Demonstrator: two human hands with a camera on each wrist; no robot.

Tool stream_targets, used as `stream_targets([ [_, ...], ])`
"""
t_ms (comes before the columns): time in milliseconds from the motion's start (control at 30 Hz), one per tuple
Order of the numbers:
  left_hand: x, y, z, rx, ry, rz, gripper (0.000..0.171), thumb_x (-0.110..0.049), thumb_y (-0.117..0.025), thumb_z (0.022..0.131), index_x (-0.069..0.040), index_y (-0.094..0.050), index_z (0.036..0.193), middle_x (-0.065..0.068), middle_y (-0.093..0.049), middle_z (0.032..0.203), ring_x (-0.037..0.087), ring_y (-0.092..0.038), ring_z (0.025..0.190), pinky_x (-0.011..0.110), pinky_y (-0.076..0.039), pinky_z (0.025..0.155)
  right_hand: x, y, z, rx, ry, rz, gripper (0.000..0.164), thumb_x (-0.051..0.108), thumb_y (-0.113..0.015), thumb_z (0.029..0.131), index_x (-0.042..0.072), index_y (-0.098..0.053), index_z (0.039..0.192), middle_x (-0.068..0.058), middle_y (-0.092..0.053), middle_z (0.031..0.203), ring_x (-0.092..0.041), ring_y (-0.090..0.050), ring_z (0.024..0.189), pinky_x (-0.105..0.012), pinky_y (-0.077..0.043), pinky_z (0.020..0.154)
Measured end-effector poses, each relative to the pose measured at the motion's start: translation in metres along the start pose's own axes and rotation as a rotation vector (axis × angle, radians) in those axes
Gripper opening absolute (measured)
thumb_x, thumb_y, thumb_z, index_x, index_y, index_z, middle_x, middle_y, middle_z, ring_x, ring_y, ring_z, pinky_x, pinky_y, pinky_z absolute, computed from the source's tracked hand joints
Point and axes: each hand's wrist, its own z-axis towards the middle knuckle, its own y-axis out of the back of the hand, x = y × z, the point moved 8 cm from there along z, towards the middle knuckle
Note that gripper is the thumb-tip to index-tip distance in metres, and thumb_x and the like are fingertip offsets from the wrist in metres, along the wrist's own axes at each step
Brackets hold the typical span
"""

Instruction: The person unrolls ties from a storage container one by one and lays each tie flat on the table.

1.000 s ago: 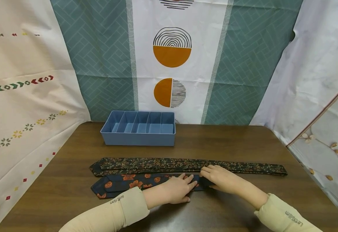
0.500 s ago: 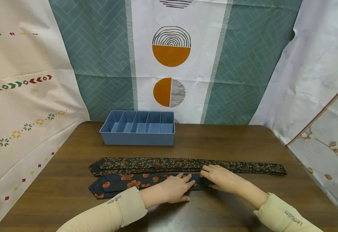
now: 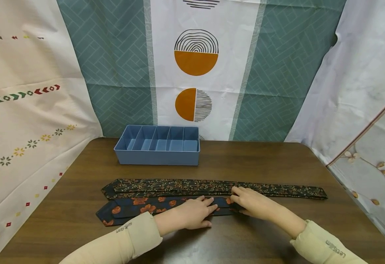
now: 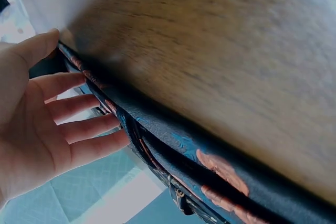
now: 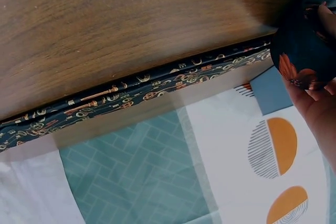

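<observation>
A navy necktie with orange flowers (image 3: 147,209) lies lengthwise across the table, its pointed wide end to the left. My left hand (image 3: 194,213) rests on its middle, fingers spread and straight. In the left wrist view, the left fingertips (image 4: 113,121) touch the tie's edge. At the tie's right end, my right hand (image 3: 256,205) grips a rounded, folded or rolled bundle of the same tie (image 5: 299,51), thumb and fingers on either side. Just behind lies a black necktie with a small gold and orange pattern (image 3: 199,186), stretched out flat.
A blue box with several compartments (image 3: 157,158) stands at the back left of the brown wooden table (image 3: 252,161). Patterned cloth hangs behind and at both sides. The black tie runs close along the navy one.
The navy tie's pointed end has shifted a little left, and my left hand has moved left with it. My right hand has edged slightly right. The black tie stays put.
</observation>
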Motion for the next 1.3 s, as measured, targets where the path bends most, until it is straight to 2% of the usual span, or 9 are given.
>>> stream_targets([
  [267, 0.004, -0.001, -0.004, -0.004, 0.007, -0.005, 0.061, -0.05, -0.053, 0.091, -0.025, -0.038, 0.145, 0.002, -0.033, 0.152, 0.03, -0.043, 0.133, 0.038, -0.05, 0.095, -0.001, 0.0, -0.002, -0.02, -0.001, 0.022, 0.035, 0.015, -0.083, 0.07, 0.013, -0.056, 0.092, 0.004, -0.058, 0.094, -0.011, -0.057, 0.082, -0.028, -0.052, 0.074],
  [467, 0.006, -0.002, -0.007, -0.008, 0.005, -0.015, 0.061, -0.05, -0.053, 0.092, -0.025, -0.038, 0.145, 0.002, -0.033, 0.152, 0.03, -0.043, 0.133, 0.039, -0.05, 0.096, -0.006, -0.002, -0.005, 0.015, -0.065, 0.027, 0.038, 0.02, -0.08, 0.074, 0.012, -0.06, 0.105, -0.001, -0.06, 0.099, -0.015, -0.063, 0.085, -0.03, -0.054, 0.073],
  [600, 0.007, -0.002, -0.009, 0.002, 0.008, -0.025, 0.061, -0.049, -0.053, 0.092, -0.025, -0.037, 0.146, 0.002, -0.033, 0.152, 0.03, -0.041, 0.134, 0.04, -0.049, 0.097, -0.007, -0.003, -0.007, 0.015, -0.077, 0.015, 0.042, 0.021, -0.079, 0.075, 0.011, -0.062, 0.112, -0.003, -0.06, 0.101, -0.017, -0.064, 0.086, -0.032, -0.055, 0.074],
  [833, 0.007, 0.001, -0.01, 0.02, 0.017, -0.037, 0.061, -0.047, -0.054, 0.092, -0.025, -0.037, 0.146, 0.002, -0.032, 0.153, 0.03, -0.04, 0.135, 0.04, -0.047, 0.1, -0.008, -0.002, -0.009, -0.011, -0.047, -0.061, 0.04, 0.02, -0.083, 0.07, 0.01, -0.063, 0.103, -0.001, -0.057, 0.096, -0.018, -0.06, 0.086, -0.033, -0.054, 0.075],
  [933, 0.007, 0.001, -0.01, 0.02, 0.018, -0.031, 0.061, -0.047, -0.054, 0.092, -0.025, -0.036, 0.146, 0.002, -0.032, 0.153, 0.03, -0.04, 0.135, 0.04, -0.047, 0.099, -0.009, -0.001, -0.011, -0.023, -0.032, -0.07, 0.038, 0.019, -0.084, 0.068, 0.01, -0.062, 0.099, 0.0, -0.056, 0.095, -0.018, -0.06, 0.086, -0.036, -0.054, 0.079],
  [1067, 0.008, 0.0, -0.009, 0.014, 0.018, -0.024, 0.061, -0.047, -0.055, 0.092, -0.026, -0.036, 0.146, 0.001, -0.032, 0.153, 0.03, -0.04, 0.135, 0.04, -0.048, 0.099, -0.011, -0.002, -0.014, -0.016, -0.035, -0.046, 0.042, 0.015, -0.085, 0.067, 0.01, -0.062, 0.102, -0.001, -0.058, 0.098, -0.019, -0.061, 0.088, -0.037, -0.054, 0.081],
  [1300, 0.008, -0.002, -0.009, 0.017, 0.018, -0.026, 0.062, -0.047, -0.055, 0.091, -0.026, -0.036, 0.146, 0.001, -0.032, 0.153, 0.029, -0.039, 0.136, 0.04, -0.048, 0.099, -0.014, -0.004, -0.018, 0.012, -0.058, -0.031, 0.049, 0.014, -0.084, 0.068, 0.008, -0.062, 0.111, -0.003, -0.058, 0.101, -0.019, -0.062, 0.09, -0.033, -0.055, 0.076],
])
